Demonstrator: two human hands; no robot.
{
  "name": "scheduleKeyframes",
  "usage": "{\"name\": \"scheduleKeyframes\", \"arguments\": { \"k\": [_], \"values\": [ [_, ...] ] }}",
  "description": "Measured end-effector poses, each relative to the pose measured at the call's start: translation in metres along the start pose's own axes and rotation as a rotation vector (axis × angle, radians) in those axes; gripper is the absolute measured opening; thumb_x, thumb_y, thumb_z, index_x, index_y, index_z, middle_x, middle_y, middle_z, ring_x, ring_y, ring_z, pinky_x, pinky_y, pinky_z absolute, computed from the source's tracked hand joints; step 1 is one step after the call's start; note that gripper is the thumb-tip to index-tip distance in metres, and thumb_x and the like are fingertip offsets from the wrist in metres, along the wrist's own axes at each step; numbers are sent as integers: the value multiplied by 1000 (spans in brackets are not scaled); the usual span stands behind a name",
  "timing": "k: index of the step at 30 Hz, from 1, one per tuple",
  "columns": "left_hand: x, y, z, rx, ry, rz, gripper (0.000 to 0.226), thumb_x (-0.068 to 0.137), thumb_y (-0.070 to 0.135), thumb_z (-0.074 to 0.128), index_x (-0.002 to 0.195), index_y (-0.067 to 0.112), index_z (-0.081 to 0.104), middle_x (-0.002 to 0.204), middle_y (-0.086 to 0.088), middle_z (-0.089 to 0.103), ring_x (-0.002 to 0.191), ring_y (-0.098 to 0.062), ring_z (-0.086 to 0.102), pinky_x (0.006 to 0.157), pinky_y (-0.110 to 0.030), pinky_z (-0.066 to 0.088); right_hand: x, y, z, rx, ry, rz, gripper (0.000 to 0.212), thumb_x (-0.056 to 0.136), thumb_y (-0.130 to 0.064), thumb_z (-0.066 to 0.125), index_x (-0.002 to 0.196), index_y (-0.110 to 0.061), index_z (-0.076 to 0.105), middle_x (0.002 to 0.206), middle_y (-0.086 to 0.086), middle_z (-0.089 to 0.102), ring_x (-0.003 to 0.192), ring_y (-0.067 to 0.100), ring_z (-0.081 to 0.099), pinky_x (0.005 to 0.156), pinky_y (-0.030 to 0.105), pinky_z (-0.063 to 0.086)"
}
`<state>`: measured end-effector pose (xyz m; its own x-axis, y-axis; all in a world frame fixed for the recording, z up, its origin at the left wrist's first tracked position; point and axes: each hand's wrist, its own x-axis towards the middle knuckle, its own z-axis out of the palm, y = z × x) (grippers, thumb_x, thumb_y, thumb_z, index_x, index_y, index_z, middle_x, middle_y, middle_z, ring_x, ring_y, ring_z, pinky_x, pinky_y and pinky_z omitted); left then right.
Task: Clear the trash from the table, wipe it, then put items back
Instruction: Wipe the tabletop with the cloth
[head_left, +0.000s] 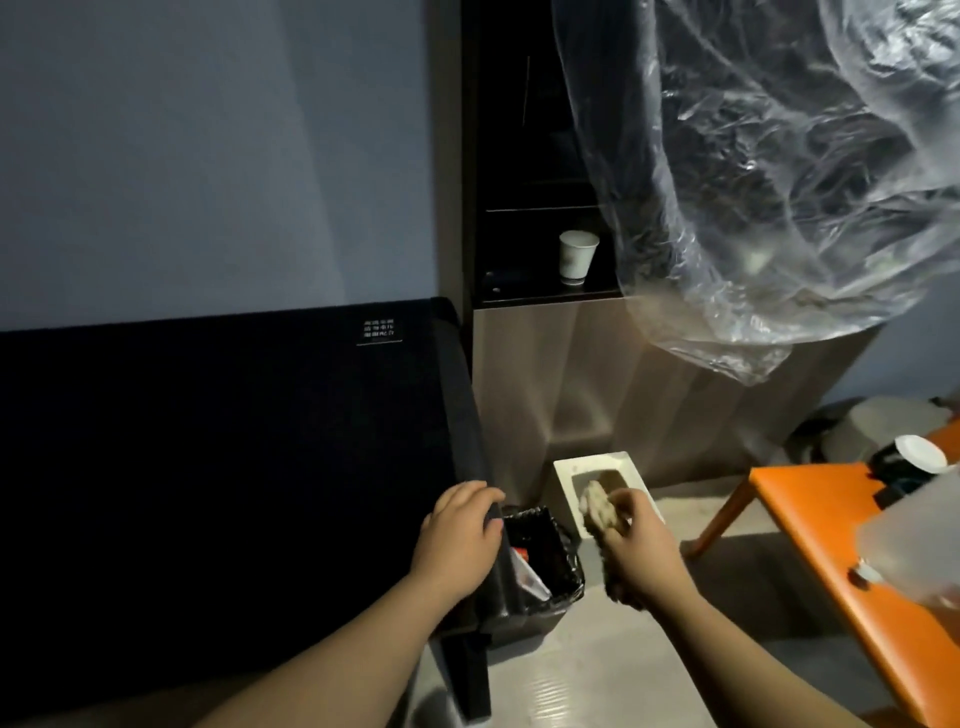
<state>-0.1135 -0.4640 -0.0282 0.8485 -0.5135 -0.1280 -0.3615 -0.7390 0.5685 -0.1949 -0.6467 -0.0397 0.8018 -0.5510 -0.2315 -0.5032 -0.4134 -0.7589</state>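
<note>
My right hand (636, 551) is shut on a crumpled beige wad of tissue or cloth (598, 508), held just right of a small black bin (540, 561). The bin has a black liner and holds some paper and wrappers. My left hand (460, 535) rests on the right edge of a large black table (208, 441), its fingers curled over the rim beside the bin. Low on the right, an orange table (821, 525) carries a dark container with a white lid (917, 454) and a blurred clear plastic container (914, 545).
A white square holder (569, 470) stands on the floor behind the bin. In a dark shelf niche sits a white paper cup (575, 257). A large clear plastic sheet (779, 182) hangs at the upper right. Pale floor lies between the two tables.
</note>
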Motion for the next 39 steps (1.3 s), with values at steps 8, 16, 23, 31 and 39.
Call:
{"name": "scheduleKeyframes", "arguments": {
  "k": [8, 16, 23, 31, 39],
  "values": [
    [66, 45, -38, -331, -166, -44, 49, 96, 31, 51, 142, 27, 39, 145, 3, 42, 132, -13, 40, 107, -21, 31, 54, -67, -15, 147, -229, -328, 32, 74, 1, 66, 84, -29, 64, 87, -8, 69, 78, -2, 62, 71, 11, 47],
    [127, 50, -80, -403, 83, -97, 11, 89, 15, 59, 95, 23, 64, 94, 3, 64, 92, -13, 60, 76, -23, 46, 106, -104, -32, 273, -261, -286, 32, 77, -22, 76, 105, -27, 62, 100, -8, 67, 91, 7, 64, 71, 14, 48],
    [171, 59, -107, -850, 106, -287, 33, 86, -11, 46, 77, 15, 64, 85, -9, 66, 87, -24, 66, 78, -39, 58, 145, -118, -42, 517, -356, -145, 19, 81, -7, 70, 97, -17, 69, 90, 8, 71, 75, 18, 66, 61, 30, 52],
    [248, 99, -113, -1480, 74, -424, 8, 92, 10, 57, 86, 6, 61, 84, -11, 62, 81, -25, 62, 82, -41, 52, 245, -153, -65, 516, -144, -279, 22, 78, 12, 54, 80, -8, 63, 65, 5, 61, 50, 13, 53, 44, 24, 45],
    [337, 121, -93, -1215, -43, -562, 35, 87, -2, 61, 107, 25, 51, 107, -13, 66, 86, -26, 67, 70, -42, 55, 345, -156, -80, 504, -129, -298, 28, 80, 3, 63, 88, -24, 63, 90, 1, 66, 87, 17, 61, 79, 36, 52]
  ]
}}
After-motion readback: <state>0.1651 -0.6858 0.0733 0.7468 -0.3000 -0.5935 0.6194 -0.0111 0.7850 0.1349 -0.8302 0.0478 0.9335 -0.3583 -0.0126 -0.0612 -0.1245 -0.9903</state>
